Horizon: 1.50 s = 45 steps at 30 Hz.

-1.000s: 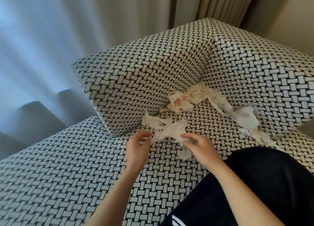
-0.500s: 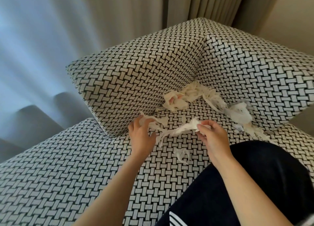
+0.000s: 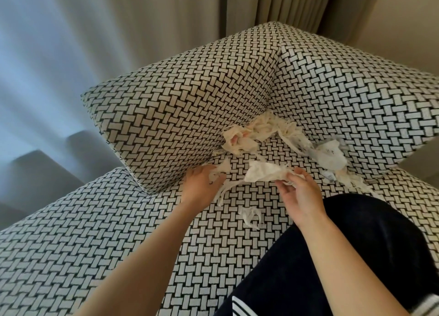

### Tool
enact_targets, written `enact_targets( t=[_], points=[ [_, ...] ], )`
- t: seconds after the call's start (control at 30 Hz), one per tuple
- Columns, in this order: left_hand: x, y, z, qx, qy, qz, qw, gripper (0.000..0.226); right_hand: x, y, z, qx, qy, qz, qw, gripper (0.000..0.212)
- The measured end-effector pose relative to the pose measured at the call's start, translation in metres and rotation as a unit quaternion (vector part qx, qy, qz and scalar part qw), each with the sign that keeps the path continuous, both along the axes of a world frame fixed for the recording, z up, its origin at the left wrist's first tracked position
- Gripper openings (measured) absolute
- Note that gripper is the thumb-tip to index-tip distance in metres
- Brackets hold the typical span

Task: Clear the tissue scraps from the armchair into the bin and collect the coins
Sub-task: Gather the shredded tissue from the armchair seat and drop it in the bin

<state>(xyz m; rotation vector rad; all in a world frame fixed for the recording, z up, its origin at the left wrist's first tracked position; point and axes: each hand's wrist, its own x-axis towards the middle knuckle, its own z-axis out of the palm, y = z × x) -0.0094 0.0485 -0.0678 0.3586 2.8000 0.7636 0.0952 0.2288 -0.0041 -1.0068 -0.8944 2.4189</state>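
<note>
White tissue scraps lie on the black-and-white woven armchair seat [image 3: 118,232]. My right hand [image 3: 298,192] grips a crumpled tissue wad [image 3: 263,174] just above the seat. My left hand [image 3: 199,185] holds a torn tissue strip [image 3: 222,173] that trails down toward the wad. A small scrap [image 3: 251,217] lies on the seat below both hands. More shredded tissue [image 3: 261,132] is piled in the corner where the backrests meet, and a greyish wad [image 3: 330,155] lies along the right backrest. No coins or bin show.
The left backrest cushion [image 3: 185,106] and right backrest [image 3: 356,97] close in the seat corner. Curtains [image 3: 118,30] hang behind the chair. My dark-trousered leg [image 3: 344,256] rests on the seat at lower right.
Both hands moved up the seat toward the corner, lifting the tissue. My right hand gathered its piece into a wad, and a small scrap was left on the seat.
</note>
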Motion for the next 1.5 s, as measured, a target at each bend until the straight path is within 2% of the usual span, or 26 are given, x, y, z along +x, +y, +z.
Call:
enact_targets(
  t=[0.1,0.2,0.3,0.4,0.47,0.57,0.7,0.8,1.0,1.1,1.27,1.5],
  points=[
    [0.016,0.005,-0.005,0.006,0.057,-0.043,0.997,0.059,-0.001,0.001,-0.001,-0.004,-0.006,-0.015,1.000,0.021],
    [0.025,0.009,-0.010,0.027,0.116,-0.051,0.992,0.037,-0.001,0.002,-0.001,-0.005,-0.005,-0.019,1.000,0.020],
    [0.028,0.012,-0.003,0.118,0.137,-0.010,0.983,0.022,0.000,0.003,0.000,-0.011,0.001,-0.024,1.000,0.020],
    [0.032,0.018,0.009,0.203,0.076,0.021,0.976,0.019,0.000,0.003,0.001,-0.025,0.006,-0.027,0.999,0.020],
    [0.037,0.022,0.013,0.235,0.016,0.001,0.972,0.022,0.000,0.004,0.002,-0.033,0.007,-0.029,0.999,0.020],
    [0.050,0.026,0.013,0.215,-0.019,-0.063,0.974,0.025,0.000,0.004,0.003,-0.041,0.008,-0.034,0.999,0.019],
    [0.065,0.029,0.003,0.127,0.003,-0.154,0.980,0.031,0.001,0.004,0.003,-0.048,0.015,-0.043,0.998,0.018],
    [0.072,0.028,-0.002,0.102,0.011,-0.195,0.975,0.034,0.003,0.005,0.004,-0.053,0.022,-0.044,0.997,0.018],
    [0.067,0.035,0.007,-0.004,0.030,-0.246,0.969,0.014,0.007,0.007,0.013,-0.014,0.040,-0.043,0.998,0.018],
    [0.055,0.042,0.016,0.019,0.014,-0.223,0.975,0.013,0.013,0.016,0.024,0.008,0.073,-0.043,0.996,0.016],
    [0.034,0.078,0.053,0.120,0.008,-0.175,0.977,0.013,0.035,0.054,0.052,0.041,0.125,-0.087,0.987,0.015],
    [0.039,0.166,0.110,0.190,0.015,-0.247,0.950,0.016,0.103,0.128,0.082,0.088,0.132,-0.209,0.965,0.015]
  ],
)
